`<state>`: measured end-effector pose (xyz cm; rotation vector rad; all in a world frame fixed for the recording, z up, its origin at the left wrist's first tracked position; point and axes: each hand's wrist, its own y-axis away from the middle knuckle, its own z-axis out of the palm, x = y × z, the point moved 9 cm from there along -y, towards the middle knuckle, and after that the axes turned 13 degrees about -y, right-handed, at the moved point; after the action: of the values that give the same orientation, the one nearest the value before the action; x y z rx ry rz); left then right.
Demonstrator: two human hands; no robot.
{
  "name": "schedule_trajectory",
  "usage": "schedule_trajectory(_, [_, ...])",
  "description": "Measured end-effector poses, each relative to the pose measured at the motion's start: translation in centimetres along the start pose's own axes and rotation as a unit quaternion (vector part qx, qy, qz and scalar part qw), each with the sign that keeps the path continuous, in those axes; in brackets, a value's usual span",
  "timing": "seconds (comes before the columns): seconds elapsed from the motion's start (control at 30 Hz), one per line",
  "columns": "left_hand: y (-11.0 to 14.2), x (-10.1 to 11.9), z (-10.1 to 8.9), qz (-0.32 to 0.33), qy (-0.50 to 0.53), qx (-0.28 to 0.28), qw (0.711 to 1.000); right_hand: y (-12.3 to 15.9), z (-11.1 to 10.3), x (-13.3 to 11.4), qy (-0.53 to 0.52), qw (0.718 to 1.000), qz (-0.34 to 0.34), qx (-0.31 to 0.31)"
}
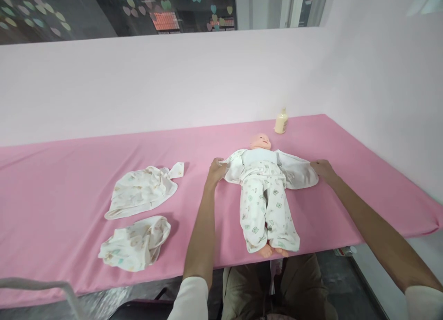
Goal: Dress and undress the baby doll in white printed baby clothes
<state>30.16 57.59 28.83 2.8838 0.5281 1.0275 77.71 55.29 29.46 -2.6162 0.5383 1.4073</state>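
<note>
A baby doll lies on its back on the pink cloth, its head toward the wall and bare feet at the near edge. It has on white printed pants and a white baby top whose front panels are spread out to both sides. My left hand pinches the left edge of the top, beside the doll's shoulder. At the far right edge of that same top, my right hand is closed on the fabric. The doll's arms are hidden.
A pale yellow pump bottle stands beyond the doll's head. Two crumpled white printed garments lie to the left, a farther one and a nearer one. Pink cloth covers the table, which meets white walls at the back and right.
</note>
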Motion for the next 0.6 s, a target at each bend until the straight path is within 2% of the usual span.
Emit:
schedule_trajectory(0.07, [-0.3, 1.2, 0.6, 0.043, 0.046, -0.021, 0.998, 0.3, 0.1, 0.2, 0.035, 0.999, 0.001, 0.021])
schedule_trajectory(0.1, [-0.4, 1.9, 0.5, 0.064, 0.036, -0.013, 0.997, 0.5, 0.2, -0.4, 0.056, 0.998, -0.014, 0.037])
schedule_trajectory(0.2, [-0.8, 4.7, 0.1, 0.122, -0.089, 0.026, 0.988, 2.0, 1.8, -4.4, 0.104, 0.986, -0.119, 0.053])
schedule_trajectory(0.3, [-1.5, 6.8, 1.3, 0.148, -0.167, 0.002, 0.975, 4.4, 6.8, -10.1, 0.141, 0.957, -0.251, -0.038])
schedule_trajectory(0.37, [-2.1, 7.1, 1.8, 0.14, -0.18, 0.001, 0.974, 5.8, 10.4, -13.5, 0.144, 0.94, -0.298, -0.081])
schedule_trajectory(0.4, [-2.4, 7.0, 1.9, 0.133, -0.178, 0.011, 0.975, 6.7, 12.6, -15.2, 0.169, 0.92, -0.333, -0.114])
schedule_trajectory(0.5, [-3.1, 6.2, 1.5, 0.125, -0.111, 0.038, 0.985, 8.7, 18.6, -18.9, 0.277, 0.85, -0.41, -0.18])
schedule_trajectory(0.6, [-3.5, 5.1, 0.6, 0.119, -0.012, 0.045, 0.992, 9.1, 22.6, -20.8, 0.309, 0.826, -0.421, -0.215])
